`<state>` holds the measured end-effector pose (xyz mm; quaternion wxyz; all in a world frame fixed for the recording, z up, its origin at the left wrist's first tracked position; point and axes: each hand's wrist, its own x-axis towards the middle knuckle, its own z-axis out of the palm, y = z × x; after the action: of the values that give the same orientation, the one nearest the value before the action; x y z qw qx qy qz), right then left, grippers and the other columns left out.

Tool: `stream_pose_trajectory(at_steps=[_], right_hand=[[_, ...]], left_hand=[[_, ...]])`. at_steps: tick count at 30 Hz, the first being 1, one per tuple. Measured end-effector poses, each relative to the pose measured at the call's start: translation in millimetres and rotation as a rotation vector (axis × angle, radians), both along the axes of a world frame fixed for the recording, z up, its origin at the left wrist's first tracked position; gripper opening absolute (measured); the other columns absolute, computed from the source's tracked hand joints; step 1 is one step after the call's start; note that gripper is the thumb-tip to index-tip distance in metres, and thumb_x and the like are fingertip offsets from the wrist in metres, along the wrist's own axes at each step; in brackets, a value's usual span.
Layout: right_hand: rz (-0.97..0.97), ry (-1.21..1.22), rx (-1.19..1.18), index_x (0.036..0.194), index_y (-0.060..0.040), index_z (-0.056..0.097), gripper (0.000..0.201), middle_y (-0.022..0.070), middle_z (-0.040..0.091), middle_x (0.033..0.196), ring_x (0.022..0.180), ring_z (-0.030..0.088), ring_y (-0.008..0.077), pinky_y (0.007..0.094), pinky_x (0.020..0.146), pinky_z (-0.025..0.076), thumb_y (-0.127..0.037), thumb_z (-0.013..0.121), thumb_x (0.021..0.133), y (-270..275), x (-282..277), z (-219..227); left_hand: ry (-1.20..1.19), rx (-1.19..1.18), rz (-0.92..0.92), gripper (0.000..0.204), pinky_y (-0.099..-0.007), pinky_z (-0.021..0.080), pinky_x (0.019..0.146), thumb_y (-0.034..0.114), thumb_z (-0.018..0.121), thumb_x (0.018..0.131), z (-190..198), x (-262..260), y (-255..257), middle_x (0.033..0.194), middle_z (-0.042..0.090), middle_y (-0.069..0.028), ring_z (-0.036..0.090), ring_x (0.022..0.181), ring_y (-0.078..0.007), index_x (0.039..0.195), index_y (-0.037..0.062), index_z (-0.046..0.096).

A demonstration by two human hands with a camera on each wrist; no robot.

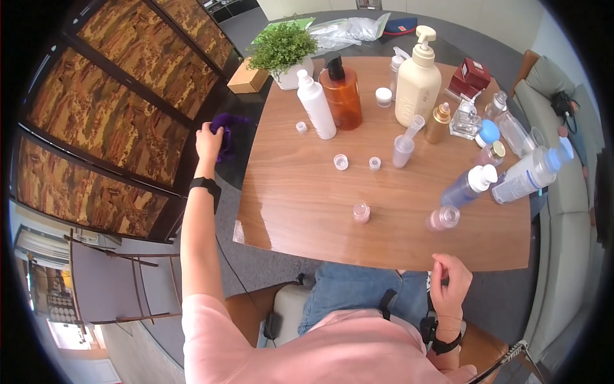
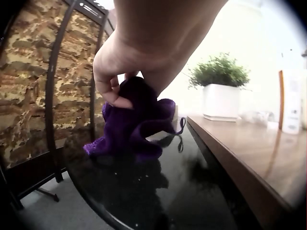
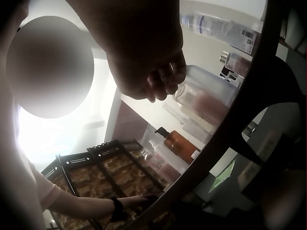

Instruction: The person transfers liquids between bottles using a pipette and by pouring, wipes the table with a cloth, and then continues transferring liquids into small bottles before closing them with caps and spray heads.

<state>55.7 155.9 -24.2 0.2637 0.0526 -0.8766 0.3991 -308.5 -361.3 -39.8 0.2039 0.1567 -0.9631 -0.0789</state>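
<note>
Out to the left, my left hand [image 1: 208, 142] grips a crumpled purple cloth [image 1: 228, 131] at the glossy black side table [image 1: 242, 153]. In the left wrist view, thumb and fingers pinch the bunched top of the cloth [image 2: 125, 125], while its lower folds hang close over the black surface; a thin dark loop sticks out on one side. My right hand [image 1: 451, 285] is near the front edge of the wooden table [image 1: 300, 230], fingers loosely bent and holding nothing. Nearest to it on the tabletop are an open pink bottle [image 1: 442, 219] and a blue pump bottle [image 1: 464, 187].
A small pink jar [image 1: 361, 214] and small caps stand mid-table. Farther back are a white bottle [image 1: 316, 107], an amber pump bottle [image 1: 342, 96] and a tall cream pump bottle [image 1: 419, 83]. A potted plant [image 1: 283, 51] and a folding screen [image 1: 109, 121] border the left.
</note>
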Motion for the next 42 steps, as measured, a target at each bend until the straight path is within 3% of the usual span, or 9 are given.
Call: stream_pose_trajectory(at_steps=[2, 5, 8, 10, 17, 23, 28, 30, 42], right_hand=[[0.000, -0.010, 0.005, 0.094, -0.0012, 0.061, 0.019, 0.0110, 0.061, 0.070, 0.053, 0.057, 0.0226, 0.0303, 0.048, 0.043, 0.009, 0.062, 0.078, 0.5, 0.7, 0.9], [0.013, 0.005, -0.024, 0.093, -0.0013, 0.062, 0.019, 0.0110, 0.061, 0.071, 0.053, 0.057, 0.0225, 0.0298, 0.049, 0.044, 0.008, 0.063, 0.077, -2.0, -1.0, -0.3], [0.026, 0.006, -0.009, 0.093, -0.0017, 0.063, 0.017, 0.0105, 0.061, 0.070, 0.053, 0.057, 0.0215, 0.0296, 0.048, 0.044, 0.007, 0.063, 0.078, -4.8, -1.6, 1.1], [-0.008, 0.009, -0.026, 0.093, -0.0018, 0.063, 0.017, 0.0101, 0.061, 0.071, 0.053, 0.056, 0.0206, 0.0292, 0.049, 0.044, 0.007, 0.064, 0.079, -6.6, -1.2, 2.8], [-0.354, -0.212, -0.209, 0.117, -0.0020, 0.054, 0.037, 0.0107, 0.062, 0.098, 0.067, 0.055, 0.0197, 0.0299, 0.061, 0.047, -0.003, 0.067, 0.082, -2.5, -0.9, -5.2], [-0.248, -0.162, -0.001, 0.130, -0.0022, 0.046, 0.057, 0.0129, 0.060, 0.109, 0.071, 0.057, 0.0228, 0.0349, 0.066, 0.049, -0.014, 0.073, 0.080, 6.3, -30.9, -8.0], [-0.186, -0.264, -0.097, 0.125, -0.0015, 0.047, 0.052, 0.0142, 0.061, 0.104, 0.073, 0.062, 0.0247, 0.0364, 0.067, 0.051, -0.014, 0.072, 0.081, 3.5, -46.8, -17.1], [-0.126, -0.262, -0.110, 0.121, -0.0024, 0.048, 0.047, 0.0140, 0.062, 0.102, 0.074, 0.064, 0.0251, 0.0364, 0.067, 0.051, -0.016, 0.071, 0.082, -3.6, -51.3, -14.7], [0.175, -0.300, -0.159, 0.125, -0.0055, 0.047, 0.047, 0.0156, 0.062, 0.113, 0.086, 0.066, 0.0283, 0.0386, 0.073, 0.053, -0.010, 0.068, 0.084, -33.7, -68.9, -5.6]], left_hand=[[0.050, -0.003, 0.026, 0.053, -0.0462, 0.051, 0.089, 0.043, 0.067, 0.083, 0.4, 1.6, 6.6, 0.119, 0.056, -0.0240, 0.061, 0.104, -0.0401, 0.125, 0.0117, 0.058], [0.059, -0.164, -0.340, 0.050, -0.0429, 0.048, 0.094, 0.033, 0.068, 0.085, 4.2, 16.5, 47.0, 0.123, 0.055, -0.0244, 0.058, 0.110, -0.0397, 0.127, 0.0078, 0.058], [0.044, -0.027, -0.718, 0.040, -0.0393, 0.046, 0.097, 0.015, 0.067, 0.085, 31.2, 54.1, 114.8, 0.120, 0.058, -0.0209, 0.058, 0.110, -0.0358, 0.123, 0.0055, 0.060], [-0.165, 0.069, -0.787, 0.041, -0.0387, 0.046, 0.097, 0.009, 0.065, 0.085, 55.6, 94.2, 156.5, 0.120, 0.060, -0.0177, 0.059, 0.112, -0.0320, 0.125, 0.0050, 0.059], [-0.454, 0.464, -1.079, 0.085, -0.0356, 0.047, 0.094, 0.015, 0.085, 0.068, 67.1, 215.7, 246.8, 0.129, 0.057, -0.0119, 0.056, 0.119, -0.0235, 0.141, 0.0094, 0.042], [-0.368, 0.614, -0.999, 0.077, -0.0349, 0.048, 0.093, 0.006, 0.082, 0.070, 31.1, 230.1, 284.4, 0.119, 0.061, -0.0112, 0.060, 0.113, -0.0228, 0.137, 0.0087, 0.043], [-0.367, 0.782, -0.865, 0.074, -0.0328, 0.050, 0.088, -0.001, 0.078, 0.072, 28.2, 236.5, 299.7, 0.103, 0.069, -0.0085, 0.066, 0.097, -0.0213, 0.136, 0.0096, 0.043], [-0.322, 0.818, -0.893, 0.079, -0.0361, 0.053, 0.082, -0.005, 0.074, 0.073, 27.7, 239.8, 305.1, 0.101, 0.070, -0.0122, 0.068, 0.091, -0.0287, 0.141, 0.0102, 0.037], [-0.293, 0.968, -0.892, 0.096, -0.0382, 0.049, 0.097, -0.005, 0.077, 0.071, 12.9, 241.5, 316.4, 0.124, 0.062, -0.0160, 0.061, 0.113, -0.0254, 0.151, 0.0138, 0.027]])
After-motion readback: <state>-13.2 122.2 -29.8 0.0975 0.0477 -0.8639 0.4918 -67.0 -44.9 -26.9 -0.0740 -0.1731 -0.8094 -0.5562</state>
